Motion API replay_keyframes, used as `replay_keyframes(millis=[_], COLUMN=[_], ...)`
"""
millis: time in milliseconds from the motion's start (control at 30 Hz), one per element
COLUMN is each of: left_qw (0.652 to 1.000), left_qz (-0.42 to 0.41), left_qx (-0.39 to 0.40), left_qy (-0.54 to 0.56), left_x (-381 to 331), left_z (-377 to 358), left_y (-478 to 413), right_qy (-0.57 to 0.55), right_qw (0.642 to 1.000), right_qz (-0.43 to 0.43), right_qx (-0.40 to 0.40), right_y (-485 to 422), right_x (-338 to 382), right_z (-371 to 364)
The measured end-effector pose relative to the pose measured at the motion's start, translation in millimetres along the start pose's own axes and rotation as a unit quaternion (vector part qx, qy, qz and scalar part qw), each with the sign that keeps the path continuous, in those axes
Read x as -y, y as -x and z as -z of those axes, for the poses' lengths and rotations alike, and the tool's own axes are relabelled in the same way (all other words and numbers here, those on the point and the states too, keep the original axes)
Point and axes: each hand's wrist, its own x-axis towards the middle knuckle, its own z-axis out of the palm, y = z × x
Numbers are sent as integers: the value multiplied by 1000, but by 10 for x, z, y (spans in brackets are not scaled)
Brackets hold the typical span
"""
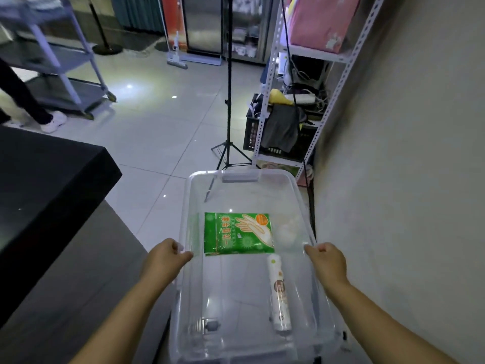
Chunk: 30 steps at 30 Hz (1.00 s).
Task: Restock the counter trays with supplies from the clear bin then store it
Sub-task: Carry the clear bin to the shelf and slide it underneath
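Observation:
A clear plastic bin point(294, 185) is held out in front of me above the tiled floor. My left hand point(164, 257) grips its left rim and my right hand point(326, 260) grips its right rim. Inside the bin lie a green packet of disposable gloves point(237, 233), a white roll point(279, 290) along the right side, and a pale clear bag point(287, 229) beside the packet. No counter trays are in view.
A dark counter point(44, 185) juts in on the left. A black tripod point(228, 101) stands ahead. A white metal shelf rack point(301, 101) with a black crate lines the right wall. A grey cart point(60, 61) and a person's legs are at far left.

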Motion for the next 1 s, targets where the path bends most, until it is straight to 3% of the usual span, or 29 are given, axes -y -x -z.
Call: replay_keyframes(millis=[200, 533, 833, 1000], left_qw=[995, 980, 941, 917], left_qz=[52, 68, 141, 180], left_qx=[-72, -118, -198, -258], left_qy=[42, 146, 237, 245], left_x=[-179, -701, -927, -975], left_z=[42, 384, 621, 793], left_y=[-687, -2125, -2967, -3486], right_qy=[12, 18, 71, 82], right_qw=[998, 998, 992, 984], right_qz=[30, 58, 94, 114], right_qx=[49, 22, 48, 111], right_y=[-797, -1719, -2617, -3206], right_x=[631, 1842, 2688, 3181], right_z=[-422, -1016, -1729, -2372])
